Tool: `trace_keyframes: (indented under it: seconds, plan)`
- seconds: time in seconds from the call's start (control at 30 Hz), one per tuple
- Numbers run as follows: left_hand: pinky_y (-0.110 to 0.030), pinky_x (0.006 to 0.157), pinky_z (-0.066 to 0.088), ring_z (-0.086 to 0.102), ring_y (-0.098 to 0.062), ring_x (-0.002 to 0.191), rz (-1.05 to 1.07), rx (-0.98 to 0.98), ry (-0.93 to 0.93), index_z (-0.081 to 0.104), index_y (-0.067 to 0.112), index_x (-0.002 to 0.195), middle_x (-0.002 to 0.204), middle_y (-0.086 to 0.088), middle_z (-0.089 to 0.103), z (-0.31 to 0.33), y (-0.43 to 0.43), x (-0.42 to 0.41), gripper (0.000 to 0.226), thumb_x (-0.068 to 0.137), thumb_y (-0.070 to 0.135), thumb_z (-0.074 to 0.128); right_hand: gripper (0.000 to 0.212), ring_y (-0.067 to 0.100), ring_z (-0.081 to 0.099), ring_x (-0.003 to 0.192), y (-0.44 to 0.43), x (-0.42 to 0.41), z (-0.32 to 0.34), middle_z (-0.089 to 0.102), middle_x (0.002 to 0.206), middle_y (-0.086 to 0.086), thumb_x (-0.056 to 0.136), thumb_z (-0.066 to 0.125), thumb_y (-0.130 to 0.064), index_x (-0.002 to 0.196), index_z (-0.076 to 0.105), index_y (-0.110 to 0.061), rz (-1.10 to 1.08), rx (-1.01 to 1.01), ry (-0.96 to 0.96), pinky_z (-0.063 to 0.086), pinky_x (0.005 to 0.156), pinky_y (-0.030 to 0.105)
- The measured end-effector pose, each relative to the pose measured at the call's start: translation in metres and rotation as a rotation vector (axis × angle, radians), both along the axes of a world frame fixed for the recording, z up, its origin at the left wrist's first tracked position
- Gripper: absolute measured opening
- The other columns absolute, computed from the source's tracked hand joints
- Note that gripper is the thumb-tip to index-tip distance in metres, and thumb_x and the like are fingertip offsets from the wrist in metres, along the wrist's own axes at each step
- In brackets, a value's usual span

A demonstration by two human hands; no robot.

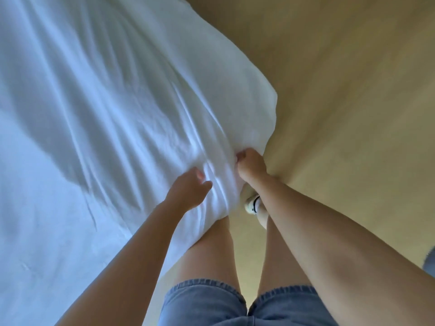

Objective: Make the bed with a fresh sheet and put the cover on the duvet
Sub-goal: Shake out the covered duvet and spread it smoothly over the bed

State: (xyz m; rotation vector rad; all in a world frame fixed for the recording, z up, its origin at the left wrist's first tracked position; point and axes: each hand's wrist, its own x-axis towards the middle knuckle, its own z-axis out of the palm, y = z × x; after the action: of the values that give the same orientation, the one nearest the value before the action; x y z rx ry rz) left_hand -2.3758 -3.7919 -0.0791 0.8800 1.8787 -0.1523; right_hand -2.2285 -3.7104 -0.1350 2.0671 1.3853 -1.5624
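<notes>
A white sheet [98, 109] covers the bed and fills the left half of the view, with long creases running toward its near edge. My right hand [250, 165] grips a bunch of the sheet at the bed's edge, fingers curled into the cloth. My left hand [188, 189] lies on the sheet just left of it, fingers bent against the folds; whether they pinch the fabric cannot be made out. The sheet's edge hangs down over my left thigh. The mattress under the sheet is hidden.
A tan floor [341, 102] runs along the right side of the bed. My legs in denim shorts [235, 307] stand against the bed's edge, with one white shoe [251, 204] on the floor below my right wrist.
</notes>
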Motion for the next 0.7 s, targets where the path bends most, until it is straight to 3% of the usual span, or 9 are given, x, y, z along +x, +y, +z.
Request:
trace_keyframes:
  seconds: [0.07,0.13,0.23,0.3,0.4,0.5,0.57,0.7]
  plan:
    - [-0.025,0.080,0.035,0.055,-0.021,0.105,0.045,-0.043,-0.004,0.054,0.013,0.117,0.113,-0.003,0.060,0.003,0.017,0.003,0.033,0.091,0.032,0.053,0.028,0.028,0.056,0.094,0.001,0.031,0.009,0.060,0.096,0.013,0.099,0.039,-0.021,0.105,0.059,-0.002,0.041,0.029,-0.103,0.031,0.069,0.027]
    - [-0.024,0.080,0.036,0.055,-0.018,0.101,0.109,-0.080,-0.007,0.055,0.016,0.114,0.111,-0.001,0.061,0.007,0.031,0.010,0.029,0.091,0.034,0.054,0.033,0.027,0.052,0.086,0.008,0.074,0.018,0.057,0.085,0.014,0.100,0.040,-0.022,0.096,0.059,0.004,0.018,0.056,-0.220,0.021,0.062,0.024]
    - [-0.023,0.079,0.036,0.051,-0.012,0.094,0.165,-0.170,-0.015,0.055,0.020,0.110,0.112,0.000,0.060,0.016,0.058,0.027,0.026,0.091,0.036,0.055,0.027,0.023,0.044,0.071,0.039,0.111,0.026,0.047,0.071,0.011,0.098,0.043,-0.017,0.075,0.047,-0.004,0.064,-0.204,-0.062,0.025,0.062,0.026]
    - [-0.024,0.079,0.037,0.050,-0.014,0.095,0.218,-0.212,0.015,0.055,0.016,0.116,0.118,-0.003,0.060,0.022,0.084,0.042,0.031,0.091,0.035,0.054,0.032,0.022,0.041,0.069,0.077,0.121,0.034,0.040,0.071,0.008,0.099,0.039,-0.018,0.069,0.033,-0.010,0.384,-0.348,0.035,0.030,0.064,0.029]
    - [-0.027,0.085,0.040,0.056,-0.023,0.106,0.312,-0.254,0.034,0.057,0.008,0.116,0.120,-0.009,0.060,0.035,0.129,0.073,0.033,0.092,0.032,0.055,0.034,0.013,0.039,0.062,0.152,0.150,0.066,0.041,0.070,-0.001,0.099,0.035,-0.034,0.069,0.032,-0.019,0.834,-0.246,-0.001,0.035,0.059,0.031]
    - [-0.027,0.076,0.042,0.055,-0.022,0.088,0.244,-0.231,-0.043,0.057,0.007,0.087,0.097,-0.012,0.057,0.046,0.190,0.116,0.022,0.093,0.028,0.053,0.024,0.012,0.048,0.065,0.236,0.192,0.107,0.052,0.073,-0.005,0.096,0.040,-0.034,0.075,0.045,-0.024,0.815,-0.031,0.020,0.038,0.059,0.032]
    - [-0.027,0.068,0.040,0.053,-0.021,0.081,0.241,-0.186,-0.108,0.054,0.010,0.078,0.090,-0.010,0.054,0.056,0.233,0.142,0.021,0.093,0.026,0.051,0.020,0.017,0.054,0.072,0.281,0.212,0.125,0.057,0.077,-0.003,0.096,0.043,-0.029,0.085,0.053,-0.016,0.773,0.012,-0.019,0.039,0.061,0.032]
    - [-0.029,0.082,0.040,0.057,-0.025,0.101,0.199,-0.075,-0.150,0.059,0.006,0.111,0.113,-0.010,0.061,0.074,0.314,0.172,0.029,0.093,0.024,0.047,0.021,0.012,0.047,0.065,0.337,0.229,0.148,0.053,0.072,-0.003,0.095,0.047,-0.023,0.075,0.048,-0.017,0.669,-0.019,-0.037,0.035,0.058,0.027]
